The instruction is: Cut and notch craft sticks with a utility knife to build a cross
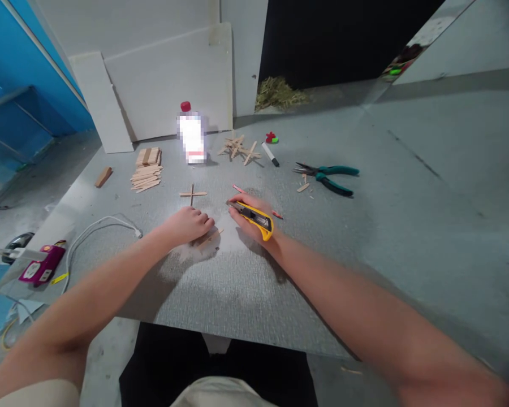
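Note:
My right hand (257, 202) is wrapped round a yellow utility knife (266, 226), with the blade end pointing forward and left. To its left, the curled fingers of my left hand (192, 224) press down at the tabletop on a wooden craft stick (213, 237), whose end shows beside the fingertips. How the fingers grip the stick underneath is hidden. Just beyond my left hand lies a cross made of two craft sticks (198, 194). A thin red pen-like thing (277, 215) lies partly hidden behind my right hand.
Stacked craft sticks (146, 178) lie at the left, near a wooden block (104, 177). A red-capped bottle (192, 135), a pile of crossed sticks (236, 148) and a marker (270, 154) stand farther back. Green-handled pliers (333, 172) lie right; a white cable (89, 229) and purple box (44, 265) left.

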Available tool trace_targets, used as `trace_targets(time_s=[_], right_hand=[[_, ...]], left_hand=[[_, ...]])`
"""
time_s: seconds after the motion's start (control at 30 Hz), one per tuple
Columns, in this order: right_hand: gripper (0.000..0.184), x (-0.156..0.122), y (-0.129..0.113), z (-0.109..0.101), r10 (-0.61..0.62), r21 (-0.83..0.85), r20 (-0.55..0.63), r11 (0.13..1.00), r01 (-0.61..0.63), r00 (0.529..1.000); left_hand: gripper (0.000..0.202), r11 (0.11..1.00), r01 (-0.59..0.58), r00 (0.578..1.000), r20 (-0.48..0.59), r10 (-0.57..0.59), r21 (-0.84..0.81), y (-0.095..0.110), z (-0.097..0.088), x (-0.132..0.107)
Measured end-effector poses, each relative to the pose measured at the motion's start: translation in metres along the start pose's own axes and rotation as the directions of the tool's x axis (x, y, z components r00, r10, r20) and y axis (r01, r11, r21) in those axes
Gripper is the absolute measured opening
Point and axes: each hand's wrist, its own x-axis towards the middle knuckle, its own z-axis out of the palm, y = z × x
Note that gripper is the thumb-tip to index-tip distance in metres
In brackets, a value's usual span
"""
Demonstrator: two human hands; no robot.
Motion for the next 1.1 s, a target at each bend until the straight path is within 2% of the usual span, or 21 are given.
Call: trace_targets(time_s=[0.13,0.27,0.37,0.5,0.7,0.8,0.87,0.9,0.97,1.03,1.1], right_hand=[[0.028,0.001,-0.003,0.000,-0.008,0.017,-0.002,1.000,0.008,1.000],[0.029,0.000,-0.003,0.000,-0.013,0.028,-0.007,1.000,0.013,1.000],[0.029,0.000,-0.003,0.000,-0.013,0.033,-0.004,0.999,0.013,1.000],[0.029,0.000,-0.004,0.002,0.004,0.034,0.009,0.999,-0.004,1.000],[0.029,0.001,-0.009,0.001,0.016,0.024,0.046,1.000,-0.017,0.999],[0.028,0.001,-0.011,0.000,0.013,0.018,0.061,1.000,-0.014,0.998],[0.028,0.000,-0.010,-0.001,0.012,0.011,0.066,1.000,-0.012,0.998],[0.028,0.000,-0.010,-0.001,0.011,0.008,0.067,1.000,-0.012,0.998],[0.027,0.000,-0.008,-0.001,0.012,0.001,0.068,1.000,-0.012,0.998],[0.027,0.000,-0.007,0.000,0.016,-0.010,0.068,1.000,-0.015,0.998],[0.027,0.000,-0.006,0.001,0.025,-0.023,0.061,0.999,-0.024,0.998]], left_hand=[[0.034,0.995,0.095,0.995,0.023,-0.096,0.005,0.003,-0.006,0.003],[0.035,0.959,0.284,0.958,0.031,-0.284,0.003,-0.014,-0.012,-0.011],[0.036,0.881,0.473,0.881,0.022,-0.473,0.001,-0.037,-0.012,-0.032],[0.038,0.740,0.672,0.740,-0.003,-0.672,-0.006,-0.067,-0.002,-0.059],[0.037,0.605,0.796,0.604,-0.020,-0.796,-0.040,-0.093,0.018,-0.077],[0.037,0.577,0.813,0.573,-0.071,-0.817,-0.078,-0.101,0.019,-0.081],[0.037,0.611,0.783,0.599,-0.125,-0.791,-0.116,-0.101,0.017,-0.081],[0.037,0.648,0.749,0.631,-0.151,-0.761,-0.139,-0.100,0.016,-0.080],[0.036,0.747,0.637,0.723,-0.188,-0.665,-0.191,-0.091,0.013,-0.073],[0.035,0.853,0.455,0.838,-0.200,-0.507,-0.255,-0.076,0.010,-0.063],[0.034,0.914,0.250,0.921,-0.213,-0.327,-0.321,-0.056,0.006,-0.051]])
